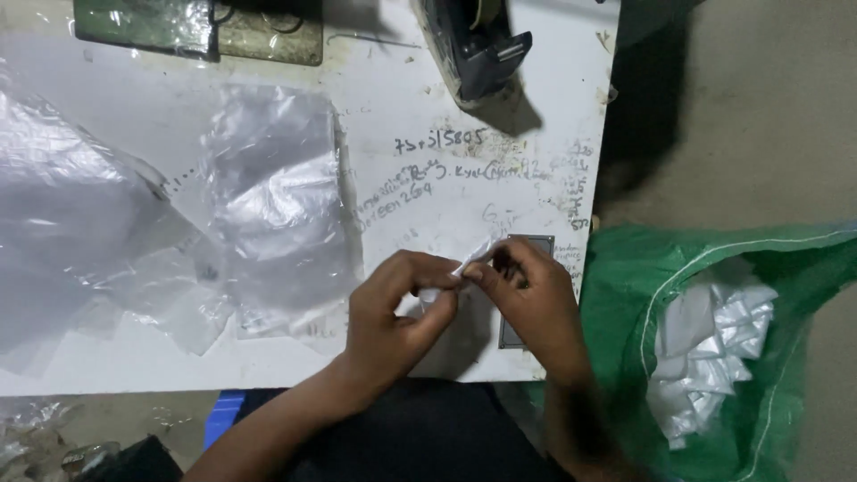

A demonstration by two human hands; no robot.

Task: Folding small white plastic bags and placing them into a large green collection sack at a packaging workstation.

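Both hands, left hand [393, 299] and right hand [527, 290], pinch shut on a small clear plastic bag [464, 263] over the white counter [500, 178] at 6 o'clock; it looks feather-light, limp and slippery, best gripped by its edges.

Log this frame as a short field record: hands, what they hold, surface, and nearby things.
left hand: pinching small clear plastic bag
right hand: pinching the same bag
surface: white table, scribbled with writing
left of hands: loose clear plastic bags
top edge: dark tape dispenser
right of table: green sack holding packed white bags
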